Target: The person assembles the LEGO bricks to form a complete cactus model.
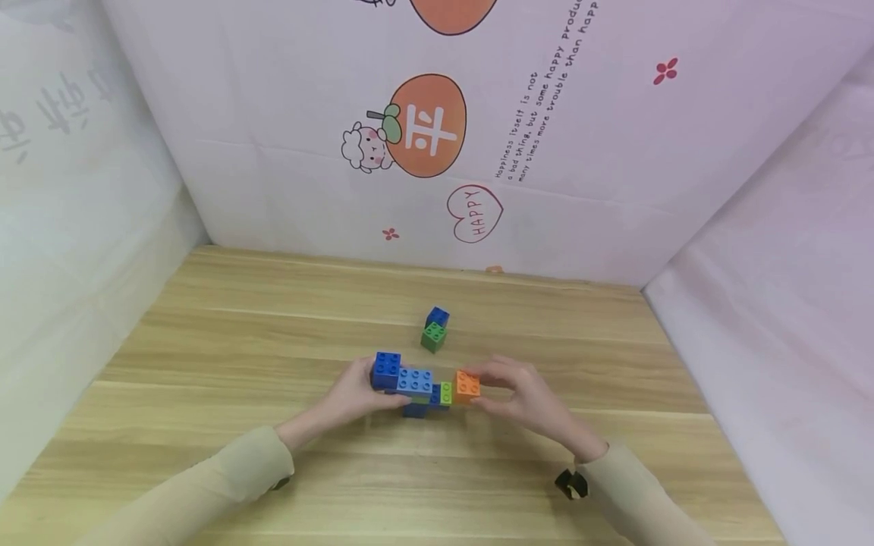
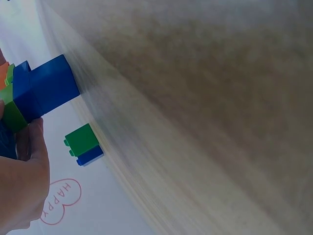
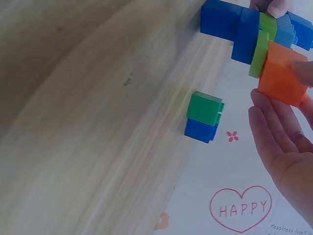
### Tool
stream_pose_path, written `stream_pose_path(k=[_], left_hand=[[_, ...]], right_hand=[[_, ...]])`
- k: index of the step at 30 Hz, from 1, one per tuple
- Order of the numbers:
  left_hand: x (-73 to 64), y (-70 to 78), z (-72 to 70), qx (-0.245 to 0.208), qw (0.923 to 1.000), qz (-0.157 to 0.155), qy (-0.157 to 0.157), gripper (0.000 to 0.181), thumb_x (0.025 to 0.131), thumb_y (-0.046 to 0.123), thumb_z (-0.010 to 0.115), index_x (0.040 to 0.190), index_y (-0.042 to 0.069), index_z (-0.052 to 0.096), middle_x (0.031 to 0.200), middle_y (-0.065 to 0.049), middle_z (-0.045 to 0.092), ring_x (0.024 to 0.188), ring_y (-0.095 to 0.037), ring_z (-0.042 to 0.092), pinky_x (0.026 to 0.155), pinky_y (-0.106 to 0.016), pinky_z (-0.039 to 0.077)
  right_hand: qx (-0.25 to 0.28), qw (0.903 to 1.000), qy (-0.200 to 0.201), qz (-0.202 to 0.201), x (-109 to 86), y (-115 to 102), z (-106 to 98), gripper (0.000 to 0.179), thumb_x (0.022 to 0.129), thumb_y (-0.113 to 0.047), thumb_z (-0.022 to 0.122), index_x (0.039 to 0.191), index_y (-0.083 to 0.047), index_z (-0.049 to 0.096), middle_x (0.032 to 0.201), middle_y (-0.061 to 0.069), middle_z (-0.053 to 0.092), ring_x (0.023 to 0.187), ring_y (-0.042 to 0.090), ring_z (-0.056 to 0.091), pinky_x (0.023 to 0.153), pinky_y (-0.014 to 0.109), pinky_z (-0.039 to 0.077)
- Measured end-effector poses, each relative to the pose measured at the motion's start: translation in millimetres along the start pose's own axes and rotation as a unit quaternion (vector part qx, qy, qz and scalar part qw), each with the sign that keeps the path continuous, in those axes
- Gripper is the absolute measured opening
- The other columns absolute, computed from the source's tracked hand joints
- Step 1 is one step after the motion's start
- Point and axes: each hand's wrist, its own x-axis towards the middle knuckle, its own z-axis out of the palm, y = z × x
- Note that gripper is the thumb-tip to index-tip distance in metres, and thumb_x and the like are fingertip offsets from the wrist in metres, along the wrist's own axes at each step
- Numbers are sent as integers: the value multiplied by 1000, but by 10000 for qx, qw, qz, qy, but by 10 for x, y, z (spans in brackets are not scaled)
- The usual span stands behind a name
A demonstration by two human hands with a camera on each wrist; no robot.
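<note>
My left hand (image 1: 350,396) grips the left part of a structure of toy building blocks. On top of it show a dark blue block (image 1: 387,369) at the left end and a lighter blue block (image 1: 415,381) beside it. Lower and to the right are a lime green block (image 1: 446,393) and more dark blue blocks, one forming the base (image 2: 53,84). With thumb and fingers, my right hand (image 1: 527,396) pinches an orange block (image 3: 281,73) at the right end, against the lime green one. Whether it is pressed fully down cannot be told.
Beyond the hands, a green block (image 1: 433,338) and a blue block (image 1: 438,317) stand together on the wooden table (image 1: 307,318). Printed white cloth (image 1: 287,182) rises behind the table and along both sides.
</note>
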Motion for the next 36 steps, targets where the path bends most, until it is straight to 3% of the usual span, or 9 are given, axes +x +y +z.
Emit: stream_pose_path(k=[16, 24, 36], left_hand=[[10, -9, 0, -26, 10000, 33, -9, 57, 80, 18, 82, 129, -1, 59, 124, -17, 69, 115, -31, 67, 100, -42, 57], [13, 15, -6, -27, 10000, 5, -6, 57, 81, 17, 82, 129, -1, 59, 124, -17, 69, 115, -31, 67, 100, -42, 57], [-8, 30, -4, 78, 9999, -69, 10, 58, 80, 18, 82, 129, 0, 59, 124, -17, 69, 115, -31, 67, 101, -43, 56]], right_hand=[[-8, 10000, -23, -5, 19, 10, -17, 41, 83, -11, 77, 124, -11, 67, 116, 5, 70, 108, 24, 69, 93, 43, 59], [0, 9996, -289, 10, 63, 16, -73, 42, 84, -13, 77, 124, -10, 66, 118, 7, 70, 108, 24, 69, 94, 43, 59], [-114, 9992, -372, 37, 67, -4, -71, 40, 85, -15, 76, 124, -11, 66, 118, 6, 71, 107, 23, 70, 93, 36, 60]])
